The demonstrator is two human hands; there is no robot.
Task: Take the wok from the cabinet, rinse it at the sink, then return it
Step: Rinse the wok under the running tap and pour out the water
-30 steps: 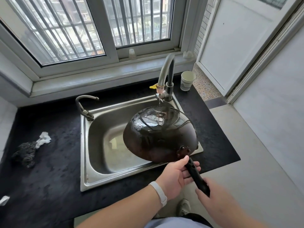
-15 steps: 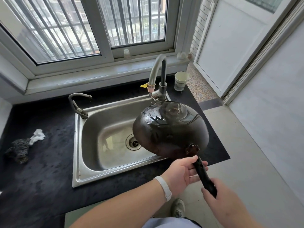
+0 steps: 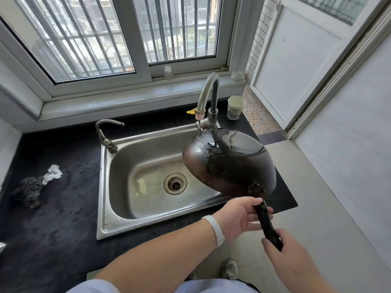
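A black counter (image 3: 63, 218) carries a steel sink (image 3: 118, 208) set into it, just left of the left hand (image 3: 239, 218). Far left of that hand lie a dark scrubber (image 3: 29, 190) and a white rag (image 3: 54, 173), touching each other. A paper cup (image 3: 235, 107) stands at the counter's back corner, well beyond both hands. Wet marks show on the black top around the sink

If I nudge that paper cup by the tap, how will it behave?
The white paper cup looks light, so it would probably slide or tip easily. It stands upright near the edge of the black stone countertop, so a push could send it off. Its thin wall likely crumples under a firm grip.
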